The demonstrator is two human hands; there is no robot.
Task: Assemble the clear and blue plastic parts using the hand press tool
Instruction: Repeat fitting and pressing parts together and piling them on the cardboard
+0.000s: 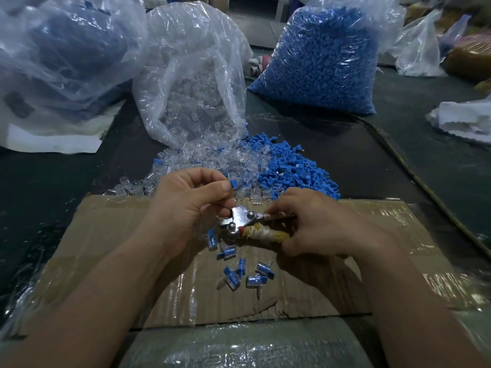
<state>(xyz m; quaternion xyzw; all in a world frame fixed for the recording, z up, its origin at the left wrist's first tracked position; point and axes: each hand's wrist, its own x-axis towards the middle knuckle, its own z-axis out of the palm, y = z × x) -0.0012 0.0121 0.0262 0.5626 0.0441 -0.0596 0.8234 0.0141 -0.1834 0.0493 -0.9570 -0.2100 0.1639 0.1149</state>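
Observation:
My left hand (186, 208) pinches a small blue plastic part (233, 184) between thumb and forefinger, just above the metal head of the hand press tool (240, 220). My right hand (316, 224) grips the tool's tape-wrapped handles (263, 233). Several joined clear-and-blue pieces (240, 269) lie on the taped cardboard sheet (106, 251) below the tool. Behind my hands sit a heap of loose clear parts (202, 166) and a heap of loose blue parts (295, 168).
An open bag of clear parts (191, 83) stands behind the heaps, with a full bag of blue parts (324, 59) to its right. A large bag (53, 57) fills the back left. A crumpled white bag (465, 120) lies at the right edge.

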